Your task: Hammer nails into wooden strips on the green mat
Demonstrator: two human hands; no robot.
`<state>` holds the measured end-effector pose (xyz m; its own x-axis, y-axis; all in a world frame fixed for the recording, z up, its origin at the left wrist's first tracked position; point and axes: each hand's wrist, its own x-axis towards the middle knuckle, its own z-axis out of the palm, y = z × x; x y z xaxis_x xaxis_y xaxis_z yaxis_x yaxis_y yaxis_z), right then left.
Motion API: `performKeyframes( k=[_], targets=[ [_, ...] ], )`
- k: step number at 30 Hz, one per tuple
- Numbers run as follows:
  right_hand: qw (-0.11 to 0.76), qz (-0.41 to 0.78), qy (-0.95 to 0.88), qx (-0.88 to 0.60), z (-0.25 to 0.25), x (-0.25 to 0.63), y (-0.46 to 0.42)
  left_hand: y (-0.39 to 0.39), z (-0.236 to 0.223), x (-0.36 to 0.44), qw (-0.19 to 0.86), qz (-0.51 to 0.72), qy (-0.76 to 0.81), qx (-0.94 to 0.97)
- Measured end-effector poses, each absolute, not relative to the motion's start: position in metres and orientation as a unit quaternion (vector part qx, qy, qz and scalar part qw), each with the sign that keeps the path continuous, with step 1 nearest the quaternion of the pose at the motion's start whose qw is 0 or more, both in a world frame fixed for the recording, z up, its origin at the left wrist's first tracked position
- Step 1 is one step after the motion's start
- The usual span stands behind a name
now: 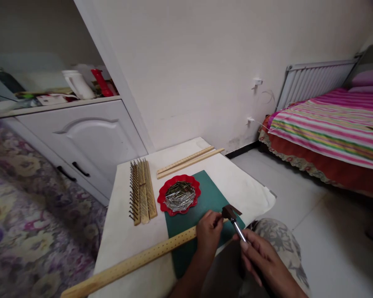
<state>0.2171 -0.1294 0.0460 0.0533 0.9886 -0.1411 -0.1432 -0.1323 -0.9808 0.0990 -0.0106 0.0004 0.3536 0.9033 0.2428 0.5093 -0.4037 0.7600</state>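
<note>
My right hand (259,252) is wrapped round a hammer (238,231) with a dark claw head and a shiny metal neck. The hammer head is close beside the fingertips of my left hand (209,229), over the end of a long wooden strip (149,253). Rows of small holes run along this strip. My left hand rests on it with thumb and finger pinched together; whatever they hold is hidden. Under the strip's right part lies a green mat (209,192). A red scalloped dish (161,194) full of loose nails (180,196) stands on the mat's far left corner.
On the white-covered table (118,238), wooden strips studded with nails (143,192) lie at the left. Two thin wooden strips (189,162) lie at the back. A cabinet (90,136) stands behind left, a striped bed (332,120) at the right.
</note>
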Motion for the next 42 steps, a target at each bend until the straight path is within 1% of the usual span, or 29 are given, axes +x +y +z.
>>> performKeyframes(
  k=[3,7,12,16,21,26,32,36,40,42],
  targets=[
    [0.496,0.551,-0.418,-0.524,0.045,0.216,-0.128,-0.010,0.000,0.099,0.288,0.336,0.461,0.769],
    [0.498,0.542,-0.420,-0.531,0.045,0.217,-0.126,-0.010,0.000,0.098,0.292,0.336,0.456,0.770],
    [0.478,0.539,-0.436,-0.539,0.046,0.216,-0.126,-0.010,-0.001,0.099,0.282,0.335,0.462,0.771],
    [0.508,0.544,-0.410,-0.527,0.047,0.216,-0.131,-0.011,-0.001,0.099,0.293,0.346,0.460,0.764],
    [0.549,0.537,-0.382,-0.514,0.037,0.224,-0.137,-0.012,-0.002,0.095,0.339,0.369,0.443,0.743],
    [0.557,0.542,-0.367,-0.511,0.028,0.230,-0.142,-0.014,0.004,0.084,0.360,0.355,0.447,0.738],
    [0.551,0.543,-0.347,-0.530,0.026,0.232,-0.147,-0.018,0.014,0.068,0.317,0.330,0.456,0.763],
    [0.552,0.543,-0.349,-0.528,0.018,0.237,-0.148,-0.007,0.026,0.053,0.276,0.324,0.452,0.784],
    [0.555,0.547,-0.337,-0.528,0.013,0.239,-0.148,0.030,0.046,0.030,0.189,0.334,0.481,0.788],
    [0.555,0.553,-0.338,-0.522,0.015,0.239,-0.148,0.052,0.052,0.023,0.134,0.288,0.505,0.802]
  ],
)
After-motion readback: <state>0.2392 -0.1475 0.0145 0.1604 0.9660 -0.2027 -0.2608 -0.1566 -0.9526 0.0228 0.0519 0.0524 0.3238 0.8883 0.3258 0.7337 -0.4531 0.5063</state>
